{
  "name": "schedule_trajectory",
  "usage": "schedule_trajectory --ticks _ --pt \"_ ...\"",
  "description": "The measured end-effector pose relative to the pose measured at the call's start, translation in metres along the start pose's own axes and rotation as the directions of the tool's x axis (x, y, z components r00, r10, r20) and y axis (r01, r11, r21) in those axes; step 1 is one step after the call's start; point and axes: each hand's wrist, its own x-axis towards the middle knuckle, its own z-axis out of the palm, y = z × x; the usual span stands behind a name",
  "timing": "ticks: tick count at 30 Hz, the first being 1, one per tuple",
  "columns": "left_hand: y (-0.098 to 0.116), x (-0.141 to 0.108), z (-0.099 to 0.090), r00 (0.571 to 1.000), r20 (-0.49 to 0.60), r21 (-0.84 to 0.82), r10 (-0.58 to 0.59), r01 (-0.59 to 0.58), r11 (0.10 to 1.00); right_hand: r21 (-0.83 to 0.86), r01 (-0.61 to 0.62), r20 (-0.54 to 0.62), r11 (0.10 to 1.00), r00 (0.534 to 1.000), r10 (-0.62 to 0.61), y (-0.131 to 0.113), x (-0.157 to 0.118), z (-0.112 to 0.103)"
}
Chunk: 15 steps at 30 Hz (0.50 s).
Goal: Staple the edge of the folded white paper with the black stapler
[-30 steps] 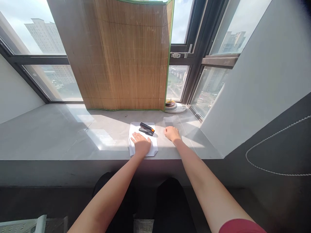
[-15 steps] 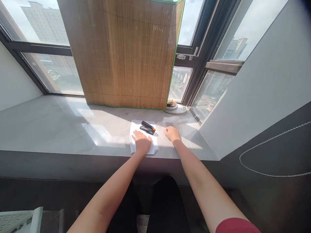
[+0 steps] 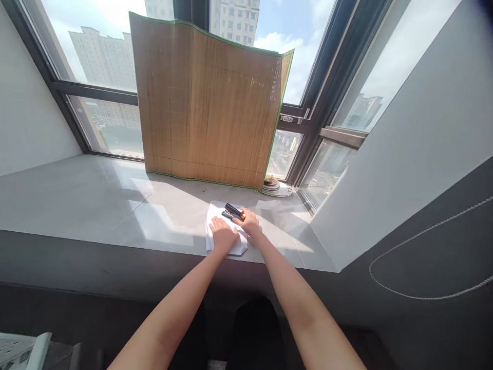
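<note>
A white sheet of paper [image 3: 214,208], seemingly folded or stacked, lies near the front edge of the grey sill. My left hand [image 3: 223,234] rests flat on it with the fingers spread. On the upper part of the paper is a black stapler [image 3: 233,209] with an orange patch at its right end. My right hand [image 3: 250,224] has its thumb and fingers around that end. The stapler appears to be still on the paper.
A bamboo mat [image 3: 208,108] with green edging leans against the window behind. Stacked plates [image 3: 274,188] stand at its lower right corner. A beaded cord [image 3: 375,280] hangs at the right. Part of a light-coloured chair or rack [image 3: 38,349] shows at lower left.
My right hand has moved left from the bare sill to the stapler and closed on its end. My left hand stays on the paper. The view has tilted up slightly.
</note>
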Motion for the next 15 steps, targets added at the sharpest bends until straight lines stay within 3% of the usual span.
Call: schedule_trajectory --ticks 4,7,11,15 --pt "-0.019 0.012 -0.012 0.995 0.096 -0.088 0.031 -0.023 0.996 0.000 -0.010 0.016 1.000 1.000 0.010 -0.018 0.005 0.012" --pt "-0.050 0.020 -0.021 0.968 0.135 -0.109 0.213 -0.199 0.974 0.068 0.018 -0.038 0.998 0.999 -0.015 -0.015 -0.001 0.011" --pt "-0.086 0.025 -0.020 0.911 0.061 -0.125 0.408 -0.399 0.909 0.162 0.079 -0.029 0.984 0.997 -0.075 0.001 -0.021 0.006" --pt "-0.091 0.024 -0.016 0.912 -0.007 -0.114 0.411 -0.409 0.906 0.190 0.074 -0.008 0.979 0.997 -0.074 0.009 -0.031 0.005"
